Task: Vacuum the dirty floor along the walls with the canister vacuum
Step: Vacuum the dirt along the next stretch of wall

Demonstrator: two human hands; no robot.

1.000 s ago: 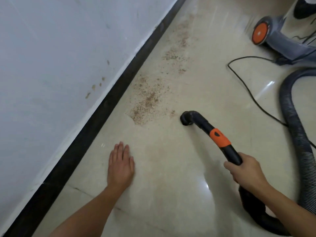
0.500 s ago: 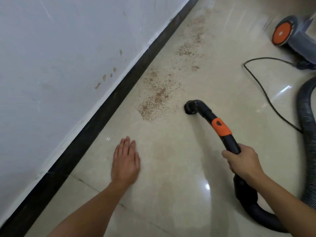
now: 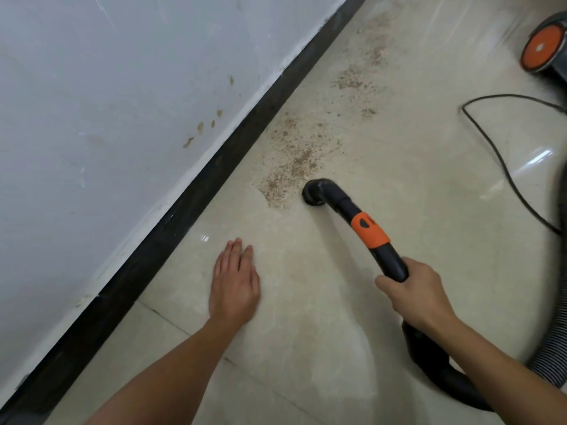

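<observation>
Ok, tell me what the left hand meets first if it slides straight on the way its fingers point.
The left hand crosses bare tile, then likely clips the dirt patch, with the black baseboard just beyond; exact angle unclear.

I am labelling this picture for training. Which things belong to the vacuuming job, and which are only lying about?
Job: nozzle, wand gripped by right hand, hose, canister vacuum, power cord, dirt on the floor.
Lying about: brown stains on the wall, black skirting, left hand resting flat on the floor.

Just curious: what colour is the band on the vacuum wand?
Orange band on a black wand, head view.
</observation>
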